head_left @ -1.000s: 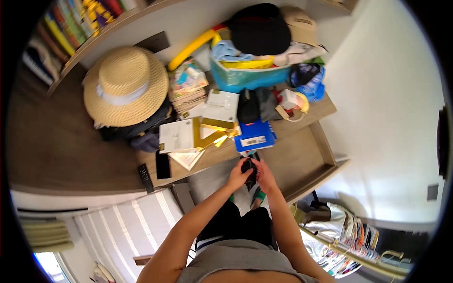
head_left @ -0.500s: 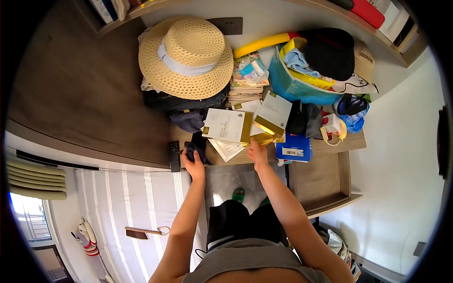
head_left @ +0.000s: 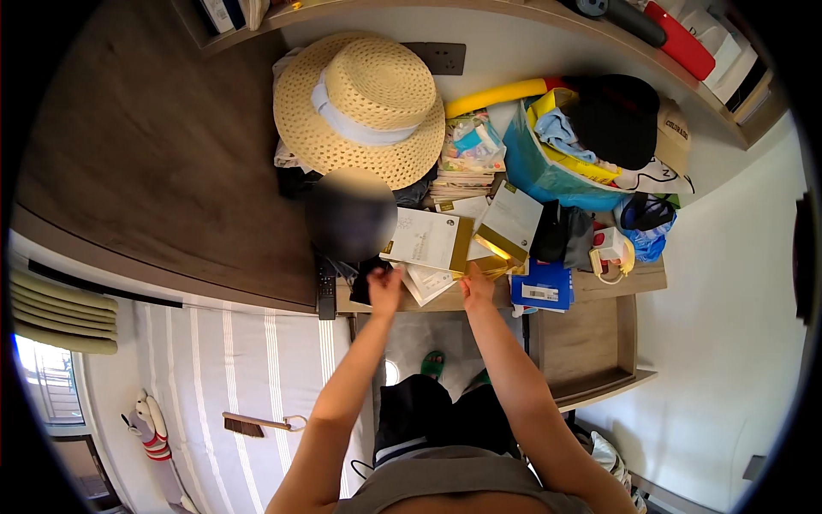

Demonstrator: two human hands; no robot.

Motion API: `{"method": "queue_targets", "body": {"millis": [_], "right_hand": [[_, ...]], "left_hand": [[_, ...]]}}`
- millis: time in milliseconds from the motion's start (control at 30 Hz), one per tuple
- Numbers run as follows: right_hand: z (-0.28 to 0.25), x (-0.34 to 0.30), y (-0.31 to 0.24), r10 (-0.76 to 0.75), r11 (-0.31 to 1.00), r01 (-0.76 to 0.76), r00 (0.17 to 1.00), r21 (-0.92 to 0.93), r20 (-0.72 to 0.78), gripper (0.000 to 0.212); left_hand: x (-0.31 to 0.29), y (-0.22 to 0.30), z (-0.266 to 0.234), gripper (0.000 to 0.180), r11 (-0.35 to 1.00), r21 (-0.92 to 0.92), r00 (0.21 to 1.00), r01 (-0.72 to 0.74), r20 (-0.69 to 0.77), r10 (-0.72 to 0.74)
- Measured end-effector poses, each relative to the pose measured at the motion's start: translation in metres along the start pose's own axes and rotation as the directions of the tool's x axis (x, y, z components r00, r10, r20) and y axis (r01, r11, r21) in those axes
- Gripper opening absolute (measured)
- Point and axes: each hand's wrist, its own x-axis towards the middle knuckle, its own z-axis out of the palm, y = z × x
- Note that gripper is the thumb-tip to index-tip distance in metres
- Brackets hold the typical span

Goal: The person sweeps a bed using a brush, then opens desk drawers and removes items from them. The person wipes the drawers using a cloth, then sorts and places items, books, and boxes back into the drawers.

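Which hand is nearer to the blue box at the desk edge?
Right. The right hand is just left of the blue box, at the gold-edged papers; the left hand is farther left, by the remote control.

This is a bedroom in someone's home, lived-in and cluttered. A dark wooden desk (head_left: 171,197) runs along the wall, piled with a straw sun hat (head_left: 360,107), a blue tote bag (head_left: 548,171) stuffed with clothes, stacked booklets and a blue box (head_left: 541,287). A bed with a striped sheet (head_left: 214,377) sits just beside the desk, a soft toy (head_left: 150,424) and a wooden brush (head_left: 257,422) lying on it. A shelf of books (head_left: 231,13) hangs above, and a wall socket (head_left: 441,58) shows behind the hat.
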Motion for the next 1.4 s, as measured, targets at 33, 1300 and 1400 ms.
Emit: {"method": "queue_targets", "body": {"millis": [33, 1300, 1400], "right_hand": [[-0.013, 0.011, -0.001, -0.061, 0.998, 0.061, 0.998, 0.025, 0.0, 0.027], [-0.225, -0.074, -0.056, -0.298, 0.954, 0.267, 0.884, 0.134, 0.359, 0.051], [-0.271, -0.069, -0.058, -0.314, 0.93, 0.239, 0.913, 0.28, 0.262, 0.038]], "left_hand": [[-0.016, 0.019, 0.024, 0.045, 0.96, 0.016, 0.943, 0.28, 0.181, -0.278], [-0.051, 0.023, 0.165, 0.061, 0.491, 0.476, 0.683, -0.729, 0.544, 0.487], [-0.069, 0.034, 0.21, 0.083, 0.198, 0.695, 0.722, -0.691, 0.648, 0.244]]}}
